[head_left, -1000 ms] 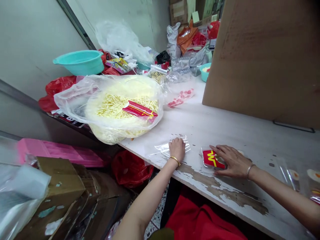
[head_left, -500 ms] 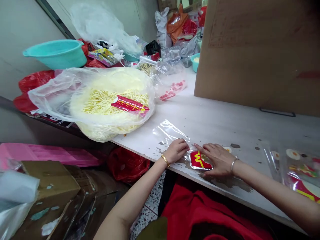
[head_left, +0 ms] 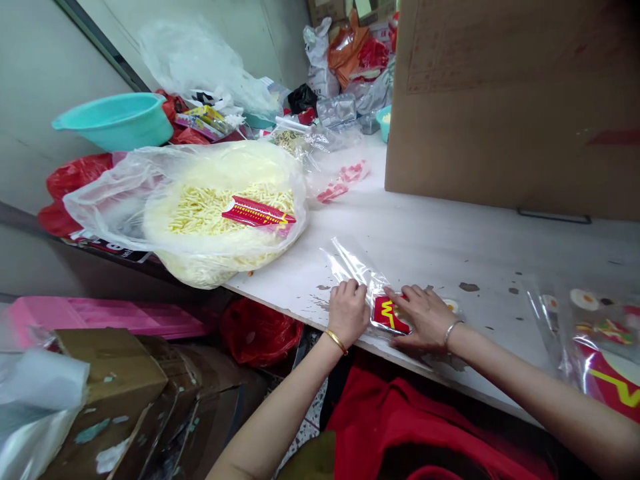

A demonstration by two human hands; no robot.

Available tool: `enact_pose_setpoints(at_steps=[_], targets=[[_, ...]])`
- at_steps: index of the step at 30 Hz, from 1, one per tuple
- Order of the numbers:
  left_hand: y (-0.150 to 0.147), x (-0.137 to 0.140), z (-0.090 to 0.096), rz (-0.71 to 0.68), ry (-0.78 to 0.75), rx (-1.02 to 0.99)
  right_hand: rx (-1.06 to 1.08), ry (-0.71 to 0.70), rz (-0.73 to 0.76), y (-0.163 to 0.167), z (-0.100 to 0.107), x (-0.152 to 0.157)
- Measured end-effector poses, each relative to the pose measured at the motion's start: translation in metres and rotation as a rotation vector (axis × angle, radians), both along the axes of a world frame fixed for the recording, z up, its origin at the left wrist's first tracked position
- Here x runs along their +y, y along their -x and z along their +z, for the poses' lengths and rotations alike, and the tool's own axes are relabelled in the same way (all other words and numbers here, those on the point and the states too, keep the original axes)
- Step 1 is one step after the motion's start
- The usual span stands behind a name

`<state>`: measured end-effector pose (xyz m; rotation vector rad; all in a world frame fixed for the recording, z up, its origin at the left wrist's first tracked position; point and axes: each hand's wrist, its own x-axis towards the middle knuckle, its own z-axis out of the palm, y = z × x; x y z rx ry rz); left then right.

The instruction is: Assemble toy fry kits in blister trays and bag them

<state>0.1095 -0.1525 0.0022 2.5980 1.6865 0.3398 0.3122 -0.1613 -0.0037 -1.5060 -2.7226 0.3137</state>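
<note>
My left hand (head_left: pixel 349 309) is closed with curled fingers on a clear plastic bag (head_left: pixel 356 263), whose loose end sticks out beyond the knuckles. Beside it, my right hand (head_left: pixel 423 317) lies with spread fingers over a small red packet with a yellow zigzag mark (head_left: pixel 388 315), inside clear plastic at the table's front edge. The right hand covers part of the packet. A round white piece with an orange centre (head_left: pixel 451 306) shows just past the right hand.
Left on the table (head_left: pixel 430 233) stands an open plastic bag of pale yellow sticks (head_left: pixel 200 210) with a red fries carton (head_left: pixel 257 212) on top. A large cardboard box (head_left: pixel 500 107) stands behind. Clear packs (head_left: pixel 607 347) lie at right. A turquoise basin (head_left: pixel 115 123) sits back left.
My left hand has drawn slightly away from the right hand, turning with its fingers more curled. The loose end of the clear bag has shifted and folded. The right hand stays on the packet.
</note>
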Motion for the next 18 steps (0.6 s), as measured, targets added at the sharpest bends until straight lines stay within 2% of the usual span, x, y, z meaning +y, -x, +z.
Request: enact_pose_setpoints(at_steps=[4,10,15,18], targets=[[0.014,-0.006,-0.005,0.050,0.060,0.073,-0.012,0.003,-0.080,0.005,0.000,0.002],[0.007,-0.019,-0.008,0.082,0.098,-0.041,-0.030,0.005,-0.195,0.018,0.004,0.005],[-0.016,-0.033,-0.005,-0.036,0.097,-0.051,-0.020,-0.022,-0.190,0.027,0.003,0.009],[-0.017,-0.024,0.008,-0.150,0.181,-0.035,0.001,-0.061,-0.096,0.020,0.001,0.011]])
